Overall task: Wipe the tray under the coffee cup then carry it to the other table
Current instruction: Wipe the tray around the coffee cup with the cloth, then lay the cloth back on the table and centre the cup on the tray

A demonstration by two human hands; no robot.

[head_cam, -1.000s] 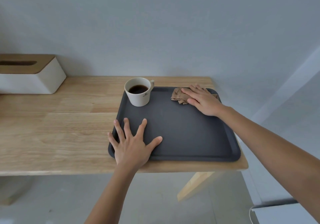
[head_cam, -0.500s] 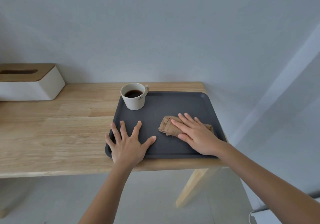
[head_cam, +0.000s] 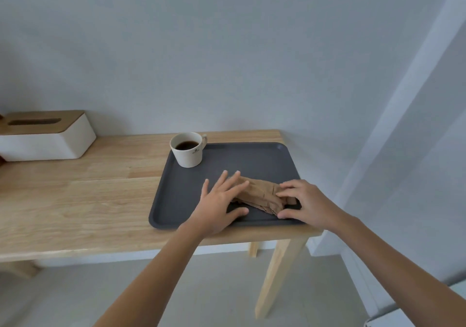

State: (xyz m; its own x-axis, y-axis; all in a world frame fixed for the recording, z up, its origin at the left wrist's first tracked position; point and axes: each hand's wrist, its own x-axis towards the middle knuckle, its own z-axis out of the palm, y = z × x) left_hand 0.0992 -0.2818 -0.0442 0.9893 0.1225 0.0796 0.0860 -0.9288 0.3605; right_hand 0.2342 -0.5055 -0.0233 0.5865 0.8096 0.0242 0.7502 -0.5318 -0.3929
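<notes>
A dark grey tray (head_cam: 252,157) lies on the right end of a wooden table (head_cam: 88,200). A white cup of black coffee (head_cam: 187,149) stands upright in the tray's far left corner. A crumpled brown cloth (head_cam: 259,194) lies on the tray near its front edge. My left hand (head_cam: 222,200) rests flat with fingers spread, its fingertips touching the cloth's left end. My right hand (head_cam: 302,201) has its fingers curled over the cloth's right end, near the tray's front right corner.
A white tissue box with a wooden lid (head_cam: 45,138) stands at the table's back left. A pale wall runs behind the table. The table's right edge and its leg (head_cam: 280,276) are close to the tray. Grey floor lies below.
My right hand dragged the cloth from the tray's far right corner toward the front. My left hand shifted right from the tray's front left corner onto the cloth's left end.
</notes>
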